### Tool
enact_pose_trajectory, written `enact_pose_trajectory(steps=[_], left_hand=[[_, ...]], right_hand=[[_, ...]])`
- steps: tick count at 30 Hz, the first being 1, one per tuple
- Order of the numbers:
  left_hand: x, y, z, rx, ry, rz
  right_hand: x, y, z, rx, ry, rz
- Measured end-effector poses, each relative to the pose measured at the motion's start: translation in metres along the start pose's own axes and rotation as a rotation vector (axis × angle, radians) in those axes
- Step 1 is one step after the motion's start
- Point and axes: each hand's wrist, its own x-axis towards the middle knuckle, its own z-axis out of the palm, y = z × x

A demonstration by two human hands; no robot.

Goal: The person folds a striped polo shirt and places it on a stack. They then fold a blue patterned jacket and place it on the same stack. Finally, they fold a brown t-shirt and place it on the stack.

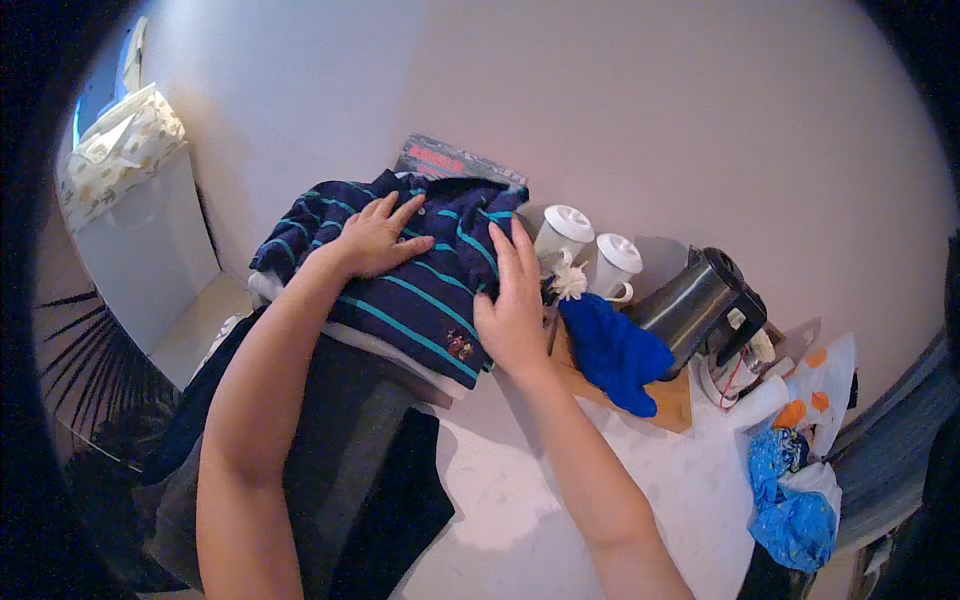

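Note:
A folded navy polo shirt (410, 290) with teal stripes lies on top of a small stack of clothes, with a pale garment (400, 355) showing beneath it. My left hand (378, 238) rests palm down on the shirt near its collar, fingers stretched out. Against the shirt's right edge lies my right hand (512, 310), its fingers extended upward along the fabric. Dark grey and black garments (350, 460) hang or lie in front of the stack, partly behind my left forearm.
Right of the stack, a wooden tray (675, 405) holds two white lidded mugs (566, 228), a blue cloth (618, 355) and a black kettle (690, 305). Plastic bags (795, 500) sit at the table's right edge. A printed box (455, 160) stands against the wall. A bin (150, 250) is at left.

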Motion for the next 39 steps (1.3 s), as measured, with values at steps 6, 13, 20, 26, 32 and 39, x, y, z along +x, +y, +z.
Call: enact_pose_trajectory(steps=[6, 13, 20, 26, 32, 39], left_hand=[[0.000, 0.004, 0.001, 0.059, 0.026, 0.022], [0.008, 0.027, 0.005, 0.050, 0.150, 0.488], [0.014, 0.014, 0.005, -0.030, -0.019, 0.585], [0.012, 0.013, -0.021, -0.496, -0.089, 0.362], [0.003, -0.014, -0.046, 0.277, 0.041, -0.061], [-0.046, -0.087, -0.129, -0.038, -0.194, -0.172]], right_hand=[[-0.014, 0.010, 0.009, -0.115, -0.013, 0.274], [-0.009, -0.013, 0.001, 0.042, -0.236, -0.095], [-0.026, -0.015, 0.019, 0.041, -0.190, -0.034], [-0.027, -0.014, 0.013, 0.151, -0.133, 0.010], [-0.018, -0.072, -0.010, 0.136, -0.301, -0.145], [-0.025, -0.068, 0.000, 0.173, -0.352, -0.089]])
